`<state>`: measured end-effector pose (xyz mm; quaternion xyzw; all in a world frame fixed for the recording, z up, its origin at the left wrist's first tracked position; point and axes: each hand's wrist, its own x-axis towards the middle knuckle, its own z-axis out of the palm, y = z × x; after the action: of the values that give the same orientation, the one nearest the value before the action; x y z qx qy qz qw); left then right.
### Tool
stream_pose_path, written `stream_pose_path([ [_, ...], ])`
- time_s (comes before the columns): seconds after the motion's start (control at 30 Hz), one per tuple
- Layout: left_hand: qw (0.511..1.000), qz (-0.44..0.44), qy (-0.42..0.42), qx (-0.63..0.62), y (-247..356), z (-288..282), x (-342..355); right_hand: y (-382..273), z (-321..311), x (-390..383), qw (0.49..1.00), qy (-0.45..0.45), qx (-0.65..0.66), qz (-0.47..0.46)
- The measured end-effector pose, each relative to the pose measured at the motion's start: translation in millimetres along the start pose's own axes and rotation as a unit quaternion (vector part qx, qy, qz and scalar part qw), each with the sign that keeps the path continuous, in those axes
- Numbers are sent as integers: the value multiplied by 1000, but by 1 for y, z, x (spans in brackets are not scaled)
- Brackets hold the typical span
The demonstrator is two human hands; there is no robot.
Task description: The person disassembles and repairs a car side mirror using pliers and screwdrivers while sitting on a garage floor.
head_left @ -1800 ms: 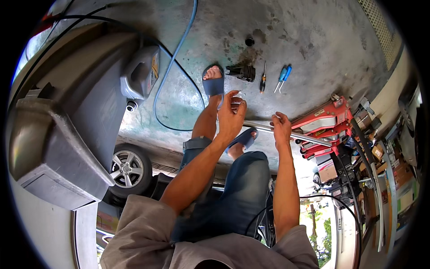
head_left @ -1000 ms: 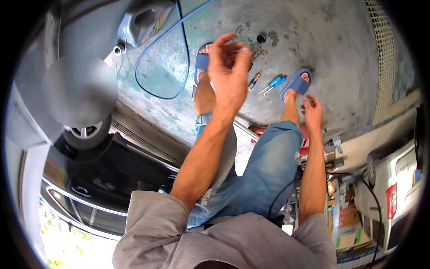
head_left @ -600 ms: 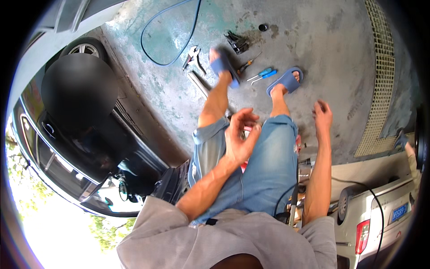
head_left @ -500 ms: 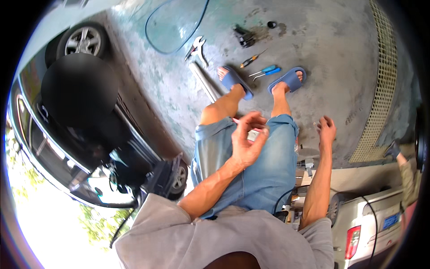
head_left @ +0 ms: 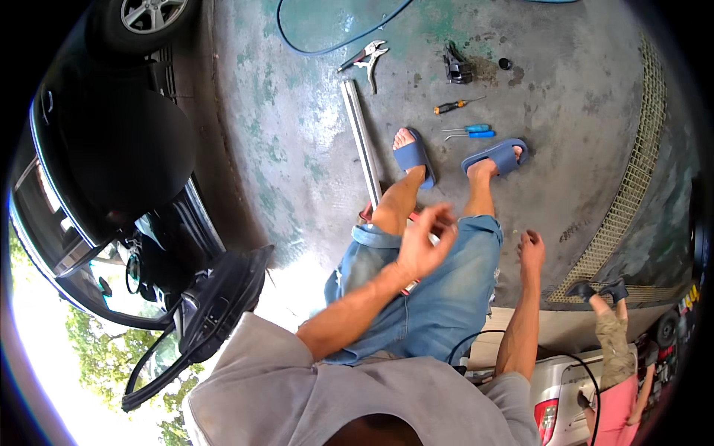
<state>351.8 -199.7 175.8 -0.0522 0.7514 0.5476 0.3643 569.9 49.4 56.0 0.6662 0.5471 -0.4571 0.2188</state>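
My left hand hovers over my lap, fingers bent and thumb apart, with nothing visible gripped. Below it, a silver piece with red edges shows between my thighs, partly covered by the hand. My right hand hangs beside my right knee, its fingers loosely curled and touching nothing. A silver bar lies on the floor by my left foot, a red part near its end. Ahead of my feet are locking pliers, an orange-and-black screwdriver and two blue-handled tools, one with a hooked tip.
A black part and a small black ring lie farther ahead near dark stains. A blue hose curves behind the pliers. A dark car stands left, a floor grate right. Another person and a silver car are lower right.
My view has shifted, so the floor tools appear lower and farther right. The other person shows more fully. My left hand stays over my lap; my right hand remains beside the knee, fingers more curled.
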Motion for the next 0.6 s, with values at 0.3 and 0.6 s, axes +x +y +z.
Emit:
stream_pose_path([
  [0.3,955,62,-8,289,-90,-69,224,-152,132,138,943,-23,-197,-269],
  [0.6,593,414,-190,664,-158,-17,443,-182,198,299,826,-42,-382,-413],
])
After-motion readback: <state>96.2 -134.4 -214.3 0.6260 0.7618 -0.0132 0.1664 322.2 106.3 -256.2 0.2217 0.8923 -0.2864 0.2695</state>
